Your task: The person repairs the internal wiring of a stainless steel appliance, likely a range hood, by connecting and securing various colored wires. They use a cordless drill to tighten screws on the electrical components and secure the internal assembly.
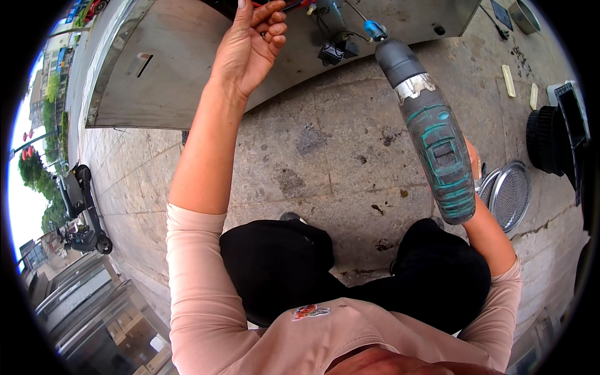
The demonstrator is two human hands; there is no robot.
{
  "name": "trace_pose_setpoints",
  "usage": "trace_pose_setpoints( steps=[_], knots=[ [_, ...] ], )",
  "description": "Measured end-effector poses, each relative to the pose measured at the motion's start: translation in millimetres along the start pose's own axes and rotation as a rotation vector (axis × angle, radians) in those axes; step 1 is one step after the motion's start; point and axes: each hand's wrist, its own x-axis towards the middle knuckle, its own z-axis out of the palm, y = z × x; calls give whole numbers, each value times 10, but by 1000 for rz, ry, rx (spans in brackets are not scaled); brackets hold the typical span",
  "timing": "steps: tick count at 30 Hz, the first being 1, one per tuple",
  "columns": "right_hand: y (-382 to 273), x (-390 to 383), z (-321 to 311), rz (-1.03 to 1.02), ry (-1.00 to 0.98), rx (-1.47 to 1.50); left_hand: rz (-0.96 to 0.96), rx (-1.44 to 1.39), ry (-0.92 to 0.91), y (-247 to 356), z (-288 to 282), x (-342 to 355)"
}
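Observation:
My right hand [473, 159] grips a black and teal cordless drill [440, 156], which hides most of its fingers. The drill points away from me at a metal cabinet or panel [169, 75]. Just past its dark nose is a blue fitting [375, 30] with a thin metal rod running to the upper edge. My left hand [250, 50] is raised palm up before the panel, fingers curled and thumb extended. Its fingertips are by red and black parts at the top edge, and what they hold is unclear. Between the hands, a small black box [331, 54] hangs on wires against the panel.
Round perforated metal plates [511, 195] lie on the pavement at right. Near them are a black appliance part [565, 131] and pale strips [508, 81]. A metal pot [525, 17] stands at the far right. At left is a parked scooter [81, 209]. My knees are below the drill.

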Motion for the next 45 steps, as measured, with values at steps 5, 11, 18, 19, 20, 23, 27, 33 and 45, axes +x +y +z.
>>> trace_pose_setpoints(
  steps=[5, 11, 18, 19, 20, 23, 27, 33, 45],
  knots=[
    [37, 11, 17, 20, 11, 54, -1, 10, 18, 9, 2, 12],
    [5, 37, 13, 55, 5, 66, 47, 39, -16, 31, -62, 18],
    [196, -19, -36, 30, 18, 82, -2, 148, 3, -76, 89, -260],
    [216, -61, -42, 26, 30, 70, -63, 150, 8, -133, 68, -341],
    [280, -86, -63, 38, 38, 61, -103, 231, 175, -269, 67, -420],
    [507, -154, -189, 126, 40, 78, -292, 292, 361, -754, -323, -652],
    [447, -145, -304, 134, -16, -36, -458, 250, 548, -1197, -545, -837],
    [-29, -106, -411, -275, -91, -737, -32, 339, 296, -418, -274, -581],
    [-300, -289, -698, -302, -269, -692, 55, 271, 298, 116, -285, -640]
  ],
)
